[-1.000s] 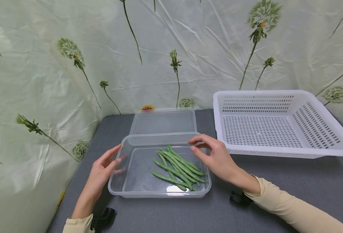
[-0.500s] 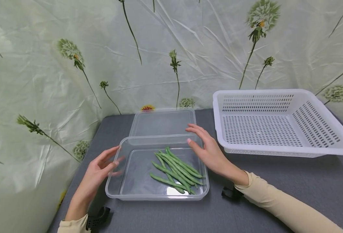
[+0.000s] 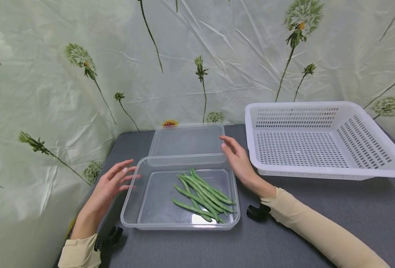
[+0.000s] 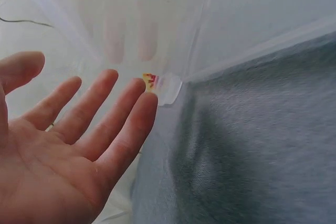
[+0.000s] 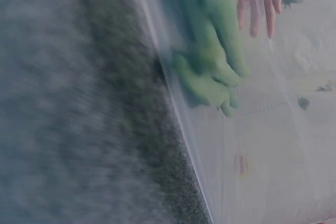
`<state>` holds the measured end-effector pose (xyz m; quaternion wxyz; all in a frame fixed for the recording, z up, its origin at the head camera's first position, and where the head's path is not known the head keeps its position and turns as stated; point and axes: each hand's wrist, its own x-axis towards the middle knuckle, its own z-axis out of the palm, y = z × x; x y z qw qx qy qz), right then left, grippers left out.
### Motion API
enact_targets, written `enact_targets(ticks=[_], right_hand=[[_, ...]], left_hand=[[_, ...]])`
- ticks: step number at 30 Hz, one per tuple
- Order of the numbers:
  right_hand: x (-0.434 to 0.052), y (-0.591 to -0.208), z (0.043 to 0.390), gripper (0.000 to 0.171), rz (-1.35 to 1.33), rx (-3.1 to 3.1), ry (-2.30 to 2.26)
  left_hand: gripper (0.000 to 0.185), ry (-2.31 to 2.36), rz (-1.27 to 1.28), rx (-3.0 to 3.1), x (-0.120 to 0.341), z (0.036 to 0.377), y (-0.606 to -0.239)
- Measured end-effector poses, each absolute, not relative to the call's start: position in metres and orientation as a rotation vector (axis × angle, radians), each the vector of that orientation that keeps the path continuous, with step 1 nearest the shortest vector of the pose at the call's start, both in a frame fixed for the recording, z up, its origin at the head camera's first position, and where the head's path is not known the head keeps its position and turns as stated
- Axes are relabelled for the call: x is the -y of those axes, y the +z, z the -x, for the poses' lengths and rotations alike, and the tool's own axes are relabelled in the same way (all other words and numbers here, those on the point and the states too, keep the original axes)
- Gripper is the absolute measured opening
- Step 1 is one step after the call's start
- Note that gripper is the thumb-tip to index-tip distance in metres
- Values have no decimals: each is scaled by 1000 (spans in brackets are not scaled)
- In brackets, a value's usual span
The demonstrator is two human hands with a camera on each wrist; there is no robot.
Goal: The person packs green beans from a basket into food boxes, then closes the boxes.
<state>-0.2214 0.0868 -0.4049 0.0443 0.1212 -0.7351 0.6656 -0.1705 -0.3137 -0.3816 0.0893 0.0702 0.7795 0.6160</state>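
A clear plastic container (image 3: 133, 203) sits on the grey table and holds several green beans (image 3: 201, 193) in its right half. Its clear lid (image 3: 187, 139) lies flat just behind it. My left hand (image 3: 111, 182) hovers beside the container's left rim, fingers straight and spread, holding nothing. That left hand (image 4: 68, 145) shows an empty palm in the left wrist view. My right hand (image 3: 236, 158) reaches past the container's far right corner, fingers straight, at the lid's right edge; contact is unclear. The right wrist view is blurred, with the beans (image 5: 210, 51) seen through the container wall.
A white perforated basket (image 3: 318, 163) stands empty at the right rear of the table (image 3: 335, 223). A flower-printed plastic sheet (image 3: 66, 74) hangs close behind and along the left side. The table's left edge runs just left of my left hand.
Both hands have come off the container. The right hand moved back toward the lid, the left drew slightly outward. The container shifted a little toward me and left.
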Motion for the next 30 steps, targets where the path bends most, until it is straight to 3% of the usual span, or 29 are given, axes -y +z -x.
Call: enact_targets(ticks=[9, 18, 30], right_hand=[[-79, -406, 237, 42, -131, 2251, 2189], [-81, -410, 249, 47, 47, 2097, 2379], [-83, -413, 256, 53, 251, 2009, 2503]], left_hand=[[41, 1930, -111, -2124, 325, 218, -387], [54, 1848, -91, -2004, 316, 267, -401], [51, 1806, -141, -2011, 310, 293, -413]])
